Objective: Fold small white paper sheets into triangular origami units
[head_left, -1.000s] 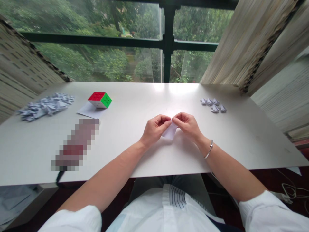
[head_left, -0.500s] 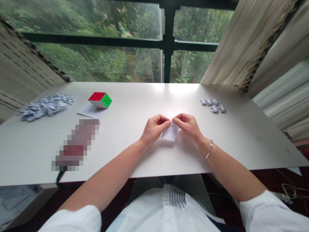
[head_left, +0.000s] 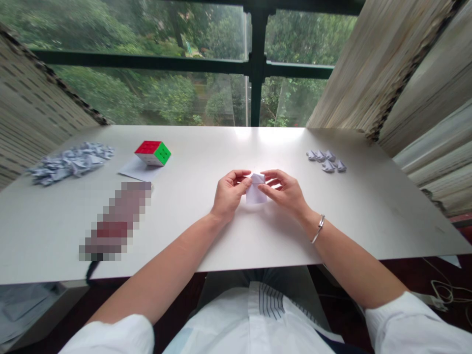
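Between my hands is a small piece of white paper (head_left: 256, 195), its top folded into a peak with a crease across it. My left hand (head_left: 229, 192) pinches its left edge between thumb and fingers. On the opposite edge, my right hand (head_left: 285, 191) grips the paper, thumb in front and fingers curled behind the top corner. The paper is held just above the white table (head_left: 236, 246). Part of its upper edges is hidden by my fingers.
Several folded paper pieces (head_left: 326, 160) lie at the right. A large heap of folded papers (head_left: 73, 162) is at the far left. A puzzle cube (head_left: 153, 153) rests on white sheets (head_left: 138, 169). A blurred-out object (head_left: 118, 221) with a dark strap lies front left. Windows and curtains stand behind.
Both hands have shifted slightly up and left with the paper. It was tilted and now hangs straighter, its peaked top showing. My fingers have opened a little around its edges.
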Action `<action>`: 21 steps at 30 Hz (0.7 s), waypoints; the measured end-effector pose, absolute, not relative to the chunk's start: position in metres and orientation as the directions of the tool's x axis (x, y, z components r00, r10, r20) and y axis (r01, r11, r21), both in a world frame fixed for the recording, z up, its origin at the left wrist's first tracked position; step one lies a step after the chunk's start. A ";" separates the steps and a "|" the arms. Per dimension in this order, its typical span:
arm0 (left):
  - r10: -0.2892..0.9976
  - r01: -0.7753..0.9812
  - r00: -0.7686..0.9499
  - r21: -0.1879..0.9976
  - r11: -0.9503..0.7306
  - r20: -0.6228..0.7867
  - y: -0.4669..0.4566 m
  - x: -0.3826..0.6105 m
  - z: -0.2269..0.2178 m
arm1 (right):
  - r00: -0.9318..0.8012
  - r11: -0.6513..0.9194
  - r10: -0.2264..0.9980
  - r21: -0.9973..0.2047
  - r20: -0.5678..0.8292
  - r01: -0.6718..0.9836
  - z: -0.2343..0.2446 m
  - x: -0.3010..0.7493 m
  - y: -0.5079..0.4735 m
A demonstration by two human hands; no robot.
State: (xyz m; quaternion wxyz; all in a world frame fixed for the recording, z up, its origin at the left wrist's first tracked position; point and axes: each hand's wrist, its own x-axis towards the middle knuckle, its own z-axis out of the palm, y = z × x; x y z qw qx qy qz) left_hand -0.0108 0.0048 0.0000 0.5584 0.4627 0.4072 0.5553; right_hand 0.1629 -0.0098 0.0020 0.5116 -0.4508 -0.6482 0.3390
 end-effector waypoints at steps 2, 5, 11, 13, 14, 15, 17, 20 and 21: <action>0.996 -0.239 0.070 0.970 -0.037 0.055 0.004 -0.010 0.000 | -0.082 0.389 0.921 -0.887 0.381 0.248 0.000 0.162 -0.010; 0.994 -0.239 0.097 0.970 -0.031 0.056 0.002 -0.010 0.000 | -0.092 0.418 0.908 -0.868 0.409 0.269 -0.002 0.162 -0.010; 0.980 -0.242 0.194 0.970 0.000 0.048 0.000 -0.012 0.004 | -0.088 0.501 0.861 -0.805 0.501 0.317 0.000 0.162 -0.011; 0.970 -0.252 0.238 0.967 0.021 0.040 0.000 -0.013 0.005 | -0.094 0.496 0.866 -0.818 0.491 0.291 0.000 0.162 -0.011; 0.966 -0.256 0.257 0.966 0.030 0.038 0.000 -0.013 0.005 | -0.099 0.490 0.870 -0.827 0.483 0.276 0.001 0.162 -0.011; 0.961 -0.258 0.273 0.966 0.038 0.035 0.000 -0.014 0.005 | -0.104 0.484 0.874 -0.835 0.474 0.262 0.001 0.162 -0.011; 0.954 -0.257 0.297 0.965 0.049 0.030 0.000 -0.015 0.005 | -0.109 0.475 0.880 -0.845 0.463 0.244 0.001 0.162 -0.012; 0.952 -0.258 0.304 0.965 0.054 0.028 0.001 -0.016 0.005 | -0.108 0.470 0.882 -0.845 0.458 0.253 0.003 0.162 -0.013; 0.954 -0.258 0.300 0.965 0.053 0.028 0.001 -0.016 0.004 | -0.112 0.473 0.881 -0.840 0.460 0.267 0.003 0.162 -0.014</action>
